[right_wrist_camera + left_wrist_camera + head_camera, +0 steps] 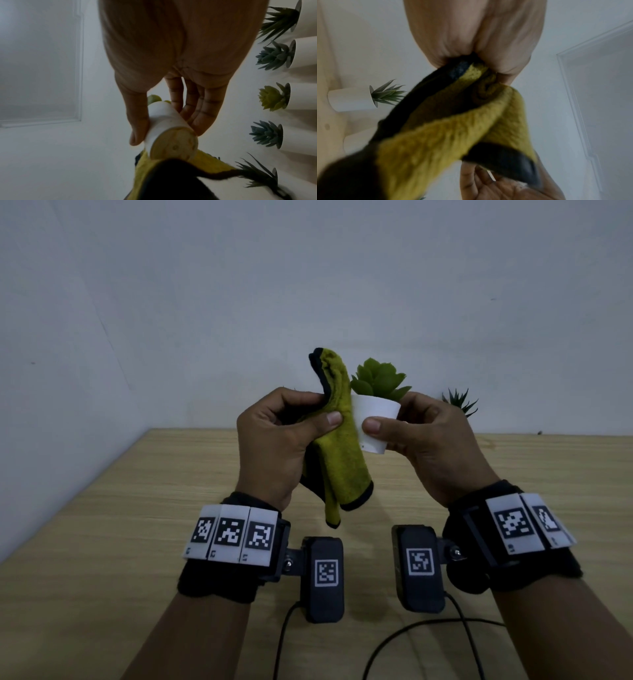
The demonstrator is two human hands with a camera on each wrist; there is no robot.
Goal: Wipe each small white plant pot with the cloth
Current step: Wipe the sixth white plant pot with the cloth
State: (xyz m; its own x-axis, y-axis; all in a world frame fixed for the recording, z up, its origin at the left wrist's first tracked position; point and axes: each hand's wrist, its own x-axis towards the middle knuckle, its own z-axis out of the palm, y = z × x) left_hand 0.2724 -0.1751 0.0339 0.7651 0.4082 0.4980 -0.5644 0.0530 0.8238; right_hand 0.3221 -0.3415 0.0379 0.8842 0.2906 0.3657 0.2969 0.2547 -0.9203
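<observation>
A plain pale grey wall [308, 268] fills the upper half of the head view, meeting a side wall at the left. Below it runs a light wood-grain tabletop [102, 525], with black cables [394, 642] trailing across its near edge.

Both hands are raised above the tabletop, each wrist wearing a black band with square black-and-white markers and a small black camera unit.

The left hand [274, 446] is curled around a yellow-green cloth [337, 446] with a dark border, thumb pressing it against the fingers; the cloth stands up above the fist and hangs down below it (the left wrist view shows it bunched tightly in the palm). The cloth touches the left side of a small white plant pot [376, 422].

The right hand [435, 440] pinches that pot between thumb in front and fingers behind, holding it clear of the tabletop. A green succulent [378, 380] sits in it.

In the right wrist view, a row of other white pots [302, 96] with succulents stands along the wall.
</observation>
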